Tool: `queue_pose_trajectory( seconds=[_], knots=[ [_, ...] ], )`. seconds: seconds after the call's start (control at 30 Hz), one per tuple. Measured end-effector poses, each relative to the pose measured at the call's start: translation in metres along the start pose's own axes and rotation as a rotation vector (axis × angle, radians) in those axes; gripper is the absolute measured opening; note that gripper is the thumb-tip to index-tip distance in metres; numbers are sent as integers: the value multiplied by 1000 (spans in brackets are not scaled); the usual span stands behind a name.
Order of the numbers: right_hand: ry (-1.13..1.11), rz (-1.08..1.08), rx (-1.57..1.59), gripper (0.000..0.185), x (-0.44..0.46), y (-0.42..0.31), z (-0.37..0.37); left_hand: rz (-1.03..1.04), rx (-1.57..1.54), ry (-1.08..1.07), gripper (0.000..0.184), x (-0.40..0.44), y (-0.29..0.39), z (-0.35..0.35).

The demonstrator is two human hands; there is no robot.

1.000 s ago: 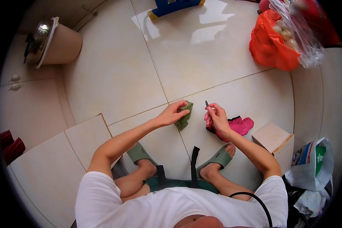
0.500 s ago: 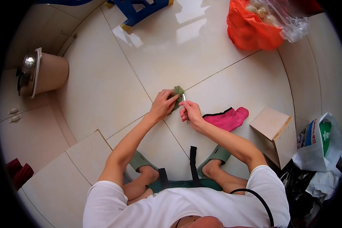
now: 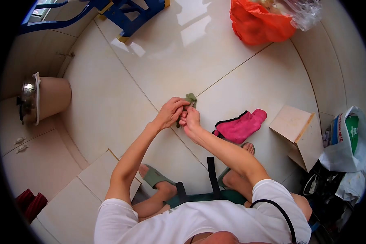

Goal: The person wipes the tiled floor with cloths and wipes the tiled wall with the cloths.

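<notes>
Between my two hands is a green cloth item [image 3: 190, 98], its top end showing above the fingers and a lower bit hanging beneath them. My left hand [image 3: 171, 113] is closed on it from the left side. Touching it from the right, my right hand [image 3: 190, 118] is closed around a small metal tool, now mostly hidden by the fingers, with its tip against the green cloth. A pink cloth item with black edging [image 3: 242, 125] lies on the floor to the right of my right hand.
A box-like tiled block [image 3: 295, 126] and a white bag [image 3: 341, 142] stand at the right. An orange bag [image 3: 260, 24] is at the upper right, a blue stool [image 3: 140, 20] at the top. A beige bucket with a metal lid [image 3: 53, 99] stands left. Slippered feet are below.
My right hand has moved left from near the pink cloth to the green cloth, bringing the metal tool against it. The hands are now together. The view has shifted, revealing more of the stool.
</notes>
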State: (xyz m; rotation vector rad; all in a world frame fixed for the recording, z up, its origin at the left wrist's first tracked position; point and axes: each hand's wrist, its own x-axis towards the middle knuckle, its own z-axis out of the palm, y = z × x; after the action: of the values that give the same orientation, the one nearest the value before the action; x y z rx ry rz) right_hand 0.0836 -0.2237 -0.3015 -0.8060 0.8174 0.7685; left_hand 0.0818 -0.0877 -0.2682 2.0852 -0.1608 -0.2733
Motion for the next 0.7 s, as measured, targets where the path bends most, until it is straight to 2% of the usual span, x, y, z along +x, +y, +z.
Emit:
queue_pose_trajectory(
  seconds=[0.07, 0.17, 0.2, 0.3, 0.4, 0.5, 0.7],
  knots=[
    [-108, -14, 45, 25, 9, 7, -3, 32, -25, -68, 32, -3, -1, -8],
    [148, -21, 64, 33, -6, 3, 28, 132, 67, -120, 39, -15, 18, -19],
    [115, -12, 5, 31, -8, 3, 26, 88, 63, -172, 46, -18, 19, -21],
    [95, 4, -131, 31, -8, -2, 21, 217, 320, -136, 48, -22, 28, -25],
    [106, -1, -141, 33, -4, -4, 21, 169, 585, -104, 49, -20, 31, -12],
    [93, -22, -158, 33, -3, -7, 24, 221, 836, -53, 49, -16, 33, -4],
    [72, 45, -257, 33, -1, -19, 15, 108, 922, -72, 52, -14, 37, 10]
  ],
)
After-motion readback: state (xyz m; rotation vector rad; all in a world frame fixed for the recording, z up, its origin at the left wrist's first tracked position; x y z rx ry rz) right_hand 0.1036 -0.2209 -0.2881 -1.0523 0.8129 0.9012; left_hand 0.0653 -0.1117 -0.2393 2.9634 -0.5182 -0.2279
